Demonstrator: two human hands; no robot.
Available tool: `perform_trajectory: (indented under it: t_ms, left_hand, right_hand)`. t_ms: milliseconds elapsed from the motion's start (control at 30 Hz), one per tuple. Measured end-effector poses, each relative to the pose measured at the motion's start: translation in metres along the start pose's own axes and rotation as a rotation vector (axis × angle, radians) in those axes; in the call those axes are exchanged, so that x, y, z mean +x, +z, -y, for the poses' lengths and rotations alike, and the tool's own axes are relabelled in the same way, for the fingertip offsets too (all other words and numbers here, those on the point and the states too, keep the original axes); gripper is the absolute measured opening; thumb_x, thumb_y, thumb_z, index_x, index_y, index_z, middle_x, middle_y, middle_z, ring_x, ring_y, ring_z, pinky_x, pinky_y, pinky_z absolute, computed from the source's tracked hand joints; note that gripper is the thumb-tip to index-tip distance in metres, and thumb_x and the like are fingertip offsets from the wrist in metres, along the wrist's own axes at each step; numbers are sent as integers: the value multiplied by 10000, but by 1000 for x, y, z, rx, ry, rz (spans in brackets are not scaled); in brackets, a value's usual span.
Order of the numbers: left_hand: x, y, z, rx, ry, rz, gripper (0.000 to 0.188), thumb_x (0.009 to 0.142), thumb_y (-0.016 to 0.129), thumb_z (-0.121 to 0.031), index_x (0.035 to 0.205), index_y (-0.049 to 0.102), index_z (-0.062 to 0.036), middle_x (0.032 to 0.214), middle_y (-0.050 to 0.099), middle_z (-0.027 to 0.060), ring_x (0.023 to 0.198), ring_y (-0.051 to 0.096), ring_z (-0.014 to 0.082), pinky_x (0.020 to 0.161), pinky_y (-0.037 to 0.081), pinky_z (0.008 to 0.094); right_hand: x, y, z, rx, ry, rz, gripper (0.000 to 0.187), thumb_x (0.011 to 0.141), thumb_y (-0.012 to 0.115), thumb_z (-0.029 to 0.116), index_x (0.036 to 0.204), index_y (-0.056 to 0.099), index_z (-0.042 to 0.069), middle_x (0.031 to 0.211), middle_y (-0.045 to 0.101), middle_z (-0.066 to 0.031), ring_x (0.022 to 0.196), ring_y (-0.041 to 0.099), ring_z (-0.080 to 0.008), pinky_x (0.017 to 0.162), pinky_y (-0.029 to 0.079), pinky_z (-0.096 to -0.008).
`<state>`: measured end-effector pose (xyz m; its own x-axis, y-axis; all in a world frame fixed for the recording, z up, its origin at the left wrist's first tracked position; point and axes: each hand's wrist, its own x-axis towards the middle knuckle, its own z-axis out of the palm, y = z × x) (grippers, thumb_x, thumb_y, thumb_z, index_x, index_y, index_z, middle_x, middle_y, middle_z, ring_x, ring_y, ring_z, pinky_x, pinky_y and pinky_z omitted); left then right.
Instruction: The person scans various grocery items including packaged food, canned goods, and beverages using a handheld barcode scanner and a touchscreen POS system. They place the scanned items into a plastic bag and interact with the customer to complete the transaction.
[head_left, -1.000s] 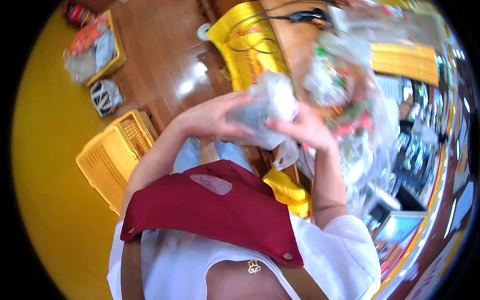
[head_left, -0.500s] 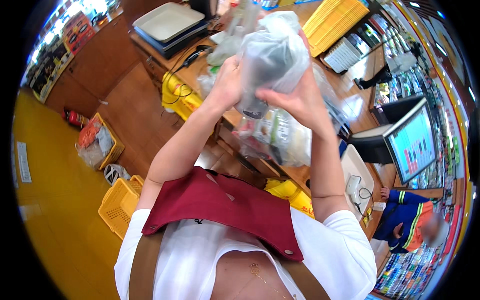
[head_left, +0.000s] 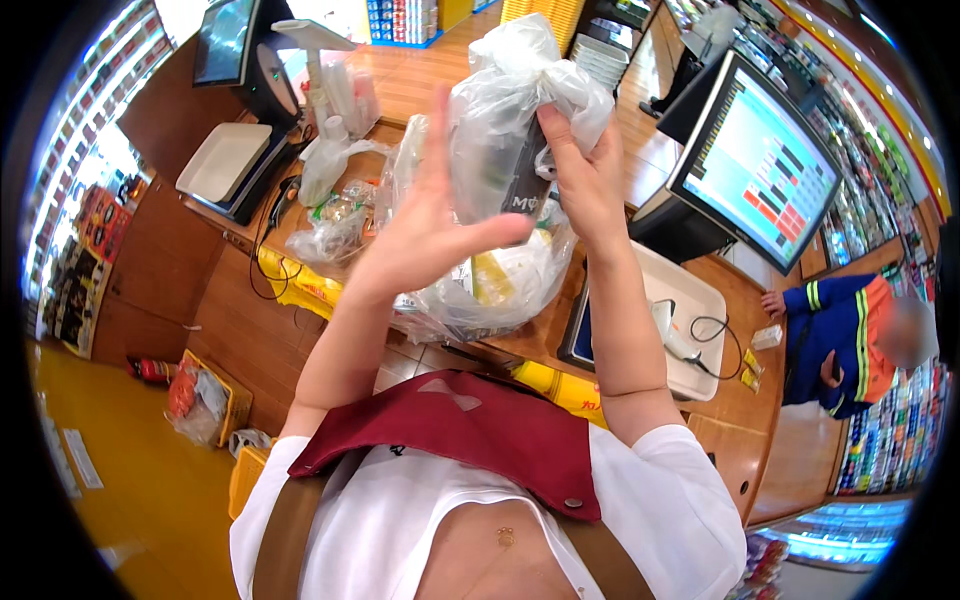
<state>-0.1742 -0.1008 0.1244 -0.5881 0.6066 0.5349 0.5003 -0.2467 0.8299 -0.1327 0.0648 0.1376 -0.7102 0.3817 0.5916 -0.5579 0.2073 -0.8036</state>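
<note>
My right hand (head_left: 588,190) grips a translucent white plastic bag (head_left: 490,110) near its gathered top, held up over the counter. Inside the bag shows a dark box-like package (head_left: 526,178) with pale lettering; its exact kind is hidden by the film. Fingers and thumb spread, my left hand (head_left: 415,240) is up just left of the bag, slightly blurred, and holds nothing. Below both hands, a larger clear bag of packaged goods (head_left: 545,275) rests on the wooden counter, partly covered by my left hand. Several small clear bags of goods (head_left: 335,235) lie to its left.
At right stand a checkout screen (head_left: 760,165) and a cream tray (head_left: 700,300) holding a white handheld scanner (head_left: 675,335). Another cream tray (head_left: 225,160) sits at far left. Across the counter's right end is a person in a blue and orange jacket (head_left: 835,310). Yellow bags hang below the counter.
My left hand has come off the bag and opened to the left, while my right hand keeps hold near its top. The view has shifted, bringing the checkout screen closer.
</note>
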Motion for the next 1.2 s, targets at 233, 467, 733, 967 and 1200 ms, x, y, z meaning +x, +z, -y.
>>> perform_trajectory:
  t_ms: [233,467,733,967,1200]
  left_hand:
    - [31,35,31,-435,-296,165,635,983,411,-354,1441,148,-2,1397,366,134,1269,367,201,1037,307,297]
    - [42,51,46,-432,-387,113,542,1003,298,-391,1348,367,21,1321,452,129,1209,422,182,1005,336,291]
    - [32,118,27,-209,33,158,478,989,406,-300,1324,359,37,1262,484,121,1157,449,184,992,342,314]
    - [15,194,16,-342,98,-12,433,1016,269,-282,1244,442,43,1143,562,119,1010,559,167,862,457,285]
    - [9,284,-17,-472,71,-343,387,1006,301,-249,1265,412,17,1158,536,109,1013,541,165,861,444,293]
  right_hand:
    - [-13,-6,-5,249,-6,-247,308,950,521,215,1184,505,14,1114,567,-47,1014,513,-118,891,403,-265]
    - [-41,-21,2,-150,-90,-249,597,956,483,281,1416,219,8,1354,399,-146,1227,397,-205,1025,294,-303]
    - [-69,-65,7,-142,105,-266,538,1003,330,345,1374,308,-43,1320,458,-167,1228,417,-213,1018,309,-297]
    - [-87,-124,35,-1,60,-257,502,1014,306,307,1368,326,-47,1311,463,-143,1188,429,-175,1006,314,-277]
    - [-113,-183,64,123,-21,-368,240,950,508,235,861,428,28,868,469,-66,888,502,-77,722,446,-241]
